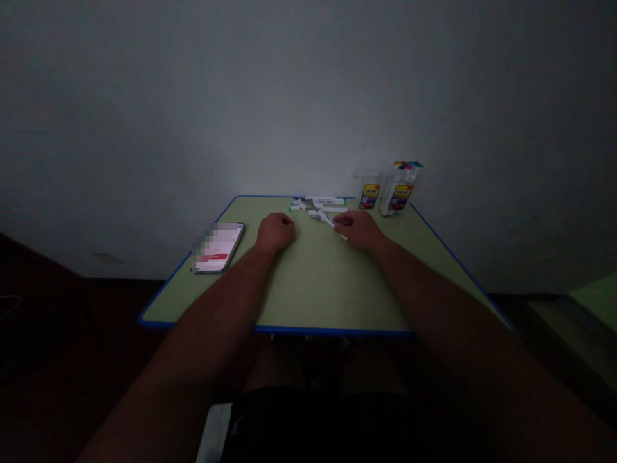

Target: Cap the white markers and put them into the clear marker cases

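Observation:
My left hand [274,231] rests on the green table [313,289] as a loose fist, with nothing visible in it. My right hand [359,229] lies just to its right, fingers closed on a white marker [328,220] whose tip points up and left. Several more white markers [321,204] lie in a small heap near the table's far edge, just beyond both hands.
A phone [218,247] with a lit screen lies face up at the table's left side. Two clear marker cases [390,190] stand at the far right corner, one holding coloured markers. A grey wall rises right behind the blue-edged table. The room is dim.

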The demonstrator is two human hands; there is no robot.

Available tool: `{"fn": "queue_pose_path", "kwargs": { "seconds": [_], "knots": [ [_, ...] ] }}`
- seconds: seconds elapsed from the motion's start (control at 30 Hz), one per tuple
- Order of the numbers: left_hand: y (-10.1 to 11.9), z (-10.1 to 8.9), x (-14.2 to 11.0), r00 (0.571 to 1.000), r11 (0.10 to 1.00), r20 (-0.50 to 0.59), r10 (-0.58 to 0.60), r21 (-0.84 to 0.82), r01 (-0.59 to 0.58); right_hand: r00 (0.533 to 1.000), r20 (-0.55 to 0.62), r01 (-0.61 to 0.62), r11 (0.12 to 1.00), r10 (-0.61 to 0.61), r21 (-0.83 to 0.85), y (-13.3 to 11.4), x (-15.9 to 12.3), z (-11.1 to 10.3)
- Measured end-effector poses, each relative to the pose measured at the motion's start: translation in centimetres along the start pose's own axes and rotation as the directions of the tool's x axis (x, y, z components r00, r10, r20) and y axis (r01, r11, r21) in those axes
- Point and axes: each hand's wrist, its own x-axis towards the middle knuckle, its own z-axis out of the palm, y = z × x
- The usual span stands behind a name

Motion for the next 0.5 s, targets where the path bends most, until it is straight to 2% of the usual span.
{"fn": "queue_pose_path", "kwargs": {
  "seconds": [0.1,0.2,0.33,0.5],
  "knots": [
    [0.1,-0.1,-0.1,1.000,1.000,-0.004,-0.003,-0.008,0.003,0.986,0.010,-0.157,0.921,0.164,0.355,0.2,0.2,-0.1],
    [0.2,-0.1,-0.2,1.000,1.000,-0.004,-0.008,-0.012,0.008,0.974,0.063,-0.214,0.794,0.217,0.569,0.7,0.3,0.1],
    [0.1,-0.2,-0.2,1.000,1.000,-0.009,-0.010,-0.012,0.010,0.969,0.096,-0.233,0.711,0.228,0.663,1.1,0.3,0.3],
    [0.0,-0.3,-0.2,1.000,1.000,-0.014,-0.008,0.003,0.008,0.956,0.126,-0.276,0.669,0.264,0.690,0.8,0.2,0.3]
  ]
}}
